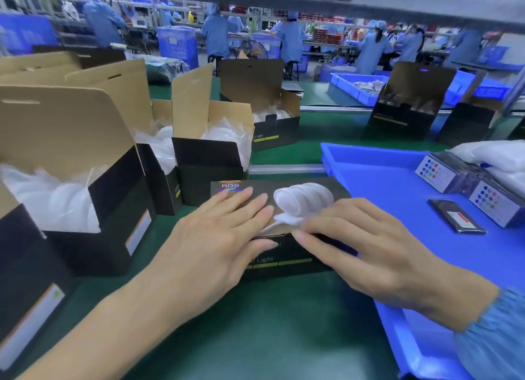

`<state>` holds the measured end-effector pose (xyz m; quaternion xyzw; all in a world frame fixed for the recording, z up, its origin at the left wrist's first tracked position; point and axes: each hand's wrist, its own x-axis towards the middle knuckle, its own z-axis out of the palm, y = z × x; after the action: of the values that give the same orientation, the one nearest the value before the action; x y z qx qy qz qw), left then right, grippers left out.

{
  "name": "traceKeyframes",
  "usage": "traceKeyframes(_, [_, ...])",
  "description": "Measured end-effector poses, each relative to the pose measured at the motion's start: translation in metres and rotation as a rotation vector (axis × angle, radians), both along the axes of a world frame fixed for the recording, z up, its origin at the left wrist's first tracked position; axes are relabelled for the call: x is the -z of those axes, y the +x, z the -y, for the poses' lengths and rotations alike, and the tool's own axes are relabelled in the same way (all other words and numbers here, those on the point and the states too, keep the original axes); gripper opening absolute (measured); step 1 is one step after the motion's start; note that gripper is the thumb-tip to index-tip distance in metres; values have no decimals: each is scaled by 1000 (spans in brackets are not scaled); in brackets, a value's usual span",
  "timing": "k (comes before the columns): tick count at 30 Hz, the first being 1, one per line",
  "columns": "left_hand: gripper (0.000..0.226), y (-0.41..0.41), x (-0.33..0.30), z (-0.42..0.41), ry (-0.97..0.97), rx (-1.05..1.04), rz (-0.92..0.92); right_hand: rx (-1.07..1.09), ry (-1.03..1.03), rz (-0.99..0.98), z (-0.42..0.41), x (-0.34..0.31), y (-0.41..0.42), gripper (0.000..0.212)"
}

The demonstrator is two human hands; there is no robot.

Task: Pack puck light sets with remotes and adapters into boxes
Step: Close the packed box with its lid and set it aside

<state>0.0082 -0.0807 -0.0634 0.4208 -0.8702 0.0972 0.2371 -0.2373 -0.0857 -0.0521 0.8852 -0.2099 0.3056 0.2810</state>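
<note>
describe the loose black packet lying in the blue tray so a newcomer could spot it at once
Start at the big blue tray on the right. Near its right side, in front of the remote boxes printed with coloured dots, lies the black packet. It is the only flat, dark item there, with a small red and white label.

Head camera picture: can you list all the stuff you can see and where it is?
Closed box: one, black with an RGB label, centre of the belt, under both hands.
Open boxes: several, black outside and brown inside, left and middle, white bagged lights in them.
Far boxes: a few, black, across the belt.
Tray: one, blue, right side.
Remote packs: two visible, white faces with coloured dots, in the tray.
Dark packet: one, black, in the tray.
White bags: a pile, the tray's far corner.
Belt: green.
Workers: several, blue coats, background.
Left hand: flat on the box.
Right hand: fingers pressing the box's edge.
</note>
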Motion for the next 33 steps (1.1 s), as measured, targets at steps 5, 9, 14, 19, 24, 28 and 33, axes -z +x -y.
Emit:
traceKeyframes(5, [54,0,-1,-2,4,-2,-18,93,-6,-45,1,2,13,20])
traceKeyframes(9, [54,-1,-2,-3,30,-3,-44,23,-49,3,1,4,16,10])
traceKeyframes(14, [55,0,-2,-3,107,2,-81,37,-22,68,-1,6,17,9])
traceKeyframes(19, [51,0,2,-3,112,6,-126,101,324,299,0,4,13,18])
traceKeyframes(24, [47,-1,7,-2,79,11,-141,291,723,118,18,-22,8,60])
traceKeyframes(28, [43,-2,8,0,30,25,-178,381,1106,-320,57,-52,11,93])
traceKeyframes(33, [42,4,1,2,134,84,-353,379,1000,-419,60,-54,23,104])
